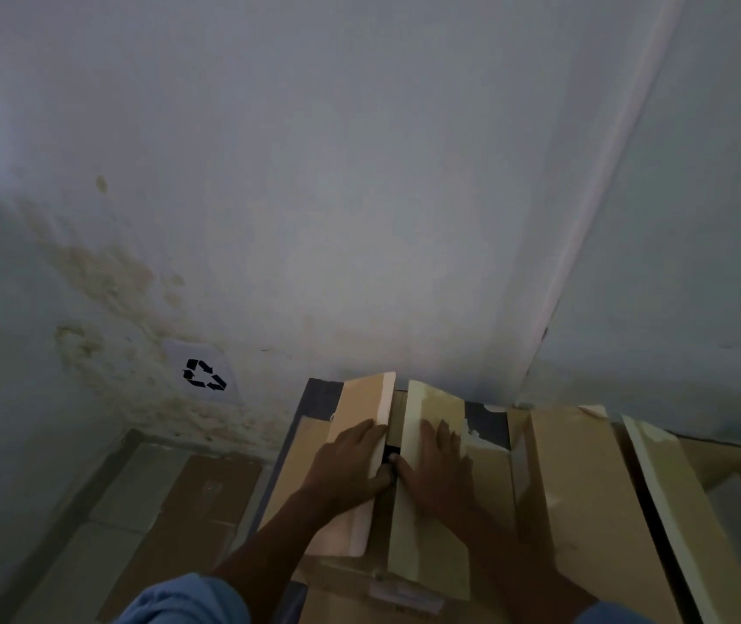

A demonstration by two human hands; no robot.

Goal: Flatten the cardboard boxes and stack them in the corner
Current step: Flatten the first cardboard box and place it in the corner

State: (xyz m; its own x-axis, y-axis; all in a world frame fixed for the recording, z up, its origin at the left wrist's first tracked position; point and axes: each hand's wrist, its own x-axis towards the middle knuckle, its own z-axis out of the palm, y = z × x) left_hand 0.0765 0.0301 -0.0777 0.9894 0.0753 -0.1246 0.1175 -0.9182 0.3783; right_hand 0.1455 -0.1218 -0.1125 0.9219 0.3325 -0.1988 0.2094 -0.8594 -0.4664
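A brown cardboard box stands in front of me against the wall, its two top flaps raised. My left hand lies flat on the left flap, fingers spread and thumb hooked into the dark gap between the flaps. My right hand lies flat on the right flap in the same way. A second open box with upright flaps stands just to the right. A flattened cardboard sheet lies on the floor at the left.
A pale, stained wall fills the view, with a recycling-symbol sign low on it. A wall corner runs down at the right. Tiled floor shows at the lower left.
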